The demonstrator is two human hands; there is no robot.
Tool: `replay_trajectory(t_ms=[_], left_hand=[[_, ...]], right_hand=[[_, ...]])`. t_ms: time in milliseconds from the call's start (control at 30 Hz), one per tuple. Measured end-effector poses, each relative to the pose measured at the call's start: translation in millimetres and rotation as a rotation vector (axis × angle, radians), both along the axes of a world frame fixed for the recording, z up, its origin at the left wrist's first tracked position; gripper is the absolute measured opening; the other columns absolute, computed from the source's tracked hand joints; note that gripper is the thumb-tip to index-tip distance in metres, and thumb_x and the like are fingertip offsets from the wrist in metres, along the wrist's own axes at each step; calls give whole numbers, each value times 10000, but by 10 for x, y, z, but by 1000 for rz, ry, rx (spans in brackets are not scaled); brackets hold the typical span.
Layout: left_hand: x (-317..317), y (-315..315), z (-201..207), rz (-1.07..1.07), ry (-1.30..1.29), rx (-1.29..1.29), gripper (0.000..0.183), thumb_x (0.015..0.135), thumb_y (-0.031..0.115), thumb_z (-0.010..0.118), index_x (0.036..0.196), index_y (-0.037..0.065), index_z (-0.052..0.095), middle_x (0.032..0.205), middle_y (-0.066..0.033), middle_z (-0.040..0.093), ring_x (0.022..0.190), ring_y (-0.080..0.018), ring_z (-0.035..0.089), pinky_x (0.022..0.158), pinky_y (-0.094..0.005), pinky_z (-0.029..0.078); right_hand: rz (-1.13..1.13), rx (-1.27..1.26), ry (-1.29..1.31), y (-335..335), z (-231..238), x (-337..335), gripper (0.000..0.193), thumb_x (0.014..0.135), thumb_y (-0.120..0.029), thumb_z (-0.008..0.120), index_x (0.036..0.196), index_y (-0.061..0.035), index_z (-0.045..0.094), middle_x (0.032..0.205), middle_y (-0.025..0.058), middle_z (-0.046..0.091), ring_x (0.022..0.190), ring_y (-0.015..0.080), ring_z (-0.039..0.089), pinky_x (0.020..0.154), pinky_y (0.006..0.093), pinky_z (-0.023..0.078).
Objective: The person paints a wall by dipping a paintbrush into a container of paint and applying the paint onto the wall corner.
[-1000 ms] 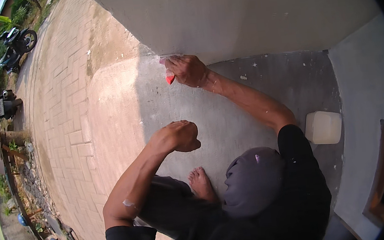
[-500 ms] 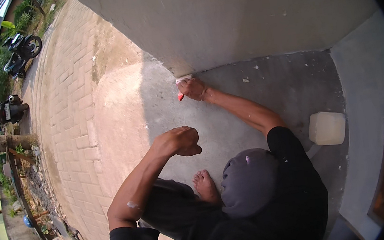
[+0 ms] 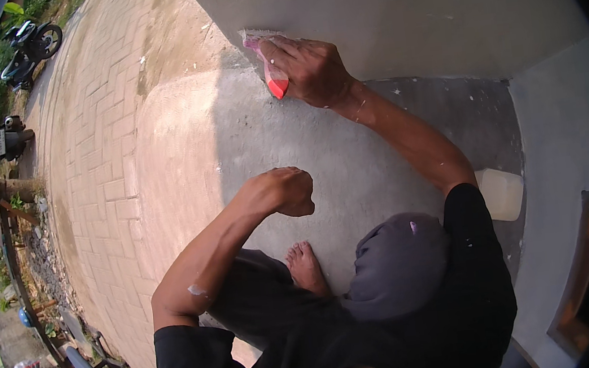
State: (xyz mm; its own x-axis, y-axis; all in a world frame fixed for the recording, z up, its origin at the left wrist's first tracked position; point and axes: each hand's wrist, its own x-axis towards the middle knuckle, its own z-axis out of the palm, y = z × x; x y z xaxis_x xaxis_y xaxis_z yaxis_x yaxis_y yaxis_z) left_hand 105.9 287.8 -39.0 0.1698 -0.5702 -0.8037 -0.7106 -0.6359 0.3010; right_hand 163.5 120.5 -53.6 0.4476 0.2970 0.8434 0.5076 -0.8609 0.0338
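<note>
My right hand [image 3: 312, 69] grips a paintbrush [image 3: 275, 77] whose pale pinkish handle ends in a red tip. Its whitish bristles lie against the lower part of the grey wall [image 3: 390, 6], close to the wall's left corner edge. White specks of paint show on my right wrist and forearm. My left hand [image 3: 289, 190] is curled into a fist over the grey floor [image 3: 349, 149], in front of my left knee, with no object sticking out of it. A whitish smear marks my left forearm near the elbow.
A pale square plastic container [image 3: 500, 194] stands on the floor at my right, near the side wall [image 3: 556, 125]. White paint specks dot the floor. To the left runs a brick-paved path [image 3: 100, 170] with parked motorcycles [image 3: 25, 55] beyond. My bare foot [image 3: 307, 266] rests below the left hand.
My right hand has risen with the paintbrush, from the wall's foot up along its corner edge. My left fist has moved slightly up, staying closed.
</note>
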Motion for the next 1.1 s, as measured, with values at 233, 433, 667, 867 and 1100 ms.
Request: replay_trajectory(t_ms=[233, 433, 667, 867, 1100], left_hand=[[-163, -48, 296, -15, 57, 10, 249, 710, 172, 556, 734, -68, 614, 711, -226, 576, 701, -369, 586, 664, -437, 492], [-177, 46, 260, -37, 70, 1, 238, 712, 151, 560, 768, -52, 673, 777, -213, 657, 784, -363, 659, 729, -423, 519], [-155, -110, 248, -57, 37, 76, 230, 715, 144, 554, 770, -45, 674, 771, -204, 650, 747, -347, 641, 702, -416, 513], [-258, -178, 173, -118, 37, 71, 227, 742, 142, 544, 817, -4, 701, 830, -189, 670, 797, -334, 654, 712, -408, 521], [-519, -263, 26, -152, 42, 281, 344, 816, 191, 629, 1142, 94, 678, 1161, -90, 667, 1051, -278, 649, 863, -461, 514]], right_hand=[[97, -14, 125, 206, -803, -128, 230, 789, -91, 633, 999, 4, 626, 898, 147, 679, 819, 238, 700, 670, 320, 571], [138, -127, 462, 297, -1909, 89, 53, 830, -81, 552, 801, -38, 544, 762, 114, 624, 700, 235, 666, 583, 326, 543], [73, -48, 467, 82, -1883, 405, 96, 855, -110, 558, 849, -16, 578, 752, 118, 639, 691, 253, 671, 599, 361, 551], [107, -78, 229, 94, -355, 265, 252, 877, -178, 624, 1028, 24, 630, 790, 109, 657, 704, 234, 678, 611, 327, 555], [14, -146, -104, 144, 707, 27, 297, 829, -147, 627, 1089, -6, 662, 962, 129, 692, 840, 224, 693, 727, 327, 562]])
